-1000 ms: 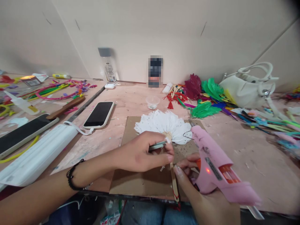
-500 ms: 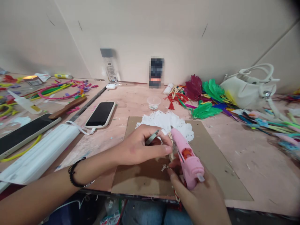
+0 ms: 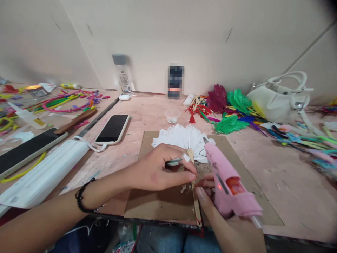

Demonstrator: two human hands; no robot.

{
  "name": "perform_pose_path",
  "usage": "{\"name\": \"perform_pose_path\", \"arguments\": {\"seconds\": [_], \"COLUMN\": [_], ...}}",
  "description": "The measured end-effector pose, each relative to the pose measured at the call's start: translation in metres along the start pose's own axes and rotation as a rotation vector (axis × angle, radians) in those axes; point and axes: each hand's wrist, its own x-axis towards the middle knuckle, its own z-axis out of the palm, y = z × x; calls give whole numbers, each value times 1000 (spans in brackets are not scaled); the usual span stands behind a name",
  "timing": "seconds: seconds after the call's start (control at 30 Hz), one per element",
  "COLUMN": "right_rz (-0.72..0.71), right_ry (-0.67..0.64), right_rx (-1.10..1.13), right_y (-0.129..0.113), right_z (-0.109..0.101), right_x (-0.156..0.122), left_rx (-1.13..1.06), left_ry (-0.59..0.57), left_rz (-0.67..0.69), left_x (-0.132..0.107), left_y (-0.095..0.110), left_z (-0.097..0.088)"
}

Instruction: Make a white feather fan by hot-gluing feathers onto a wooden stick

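Observation:
A white ruffled fan-shaped piece (image 3: 181,137) lies on a sheet of brown cardboard (image 3: 155,203). From its base a thin wooden stick (image 3: 196,205) runs toward me, with red cord at its near end. My left hand (image 3: 163,168) is closed around grey metal tweezers (image 3: 173,162), its fingertips at the stick. A small white patch sits on one of its fingers. My right hand (image 3: 218,211) grips a pink hot glue gun (image 3: 226,179), nozzle pointing away over the fan's right edge. Its thumb and fingertips are beside the stick; whether they pinch it I cannot tell.
A small clear cup (image 3: 172,115) stands behind the fan. To the left lie a phone (image 3: 113,129), a white power strip (image 3: 50,172) and a lit candle (image 3: 37,90). Coloured feathers (image 3: 231,123) and a white handbag (image 3: 276,100) are at the right.
The glue gun has swung right and toward me, its nozzle leaving the fan's middle. The tweezers have tilted flatter in my left hand. More of the stick shows.

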Motion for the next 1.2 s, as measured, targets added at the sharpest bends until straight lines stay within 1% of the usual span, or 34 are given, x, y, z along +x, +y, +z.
{"name": "perform_pose_path", "arguments": {"seconds": [0.07,0.13,0.2,0.27,0.47,0.67,0.87,1.03,1.1,1.2], "right_rz": [-6,28,81,118,145,156,171,103,112,144], "right_ry": [16,70,114,111,79,48,63,78,78,39], "right_rx": [114,234,307,344,322,280,376,421,467,490], "right_y": [-7,-14,-19,-21,-13,-9,-11,-14,-14,-14], "right_z": [0,2,4,6,5,6,7,6,6,6], "right_x": [1,1,-1,-3,-3,-5,-6,-3,-4,-4], "left_rx": [15,27,43,54,99,105,126,136,137,136], "left_ry": [-23,-45,-43,-29,-21,-2,3,-11,-19,-50], "left_rz": [48,96,140,184,268,260,313,351,361,372], "left_x": [0,0,-1,-2,-3,-4,-2,-2,-2,-2], "left_y": [0,-1,-3,-7,-11,-11,-8,-8,-8,-7], "left_z": [1,2,3,5,8,10,9,9,8,7]}}
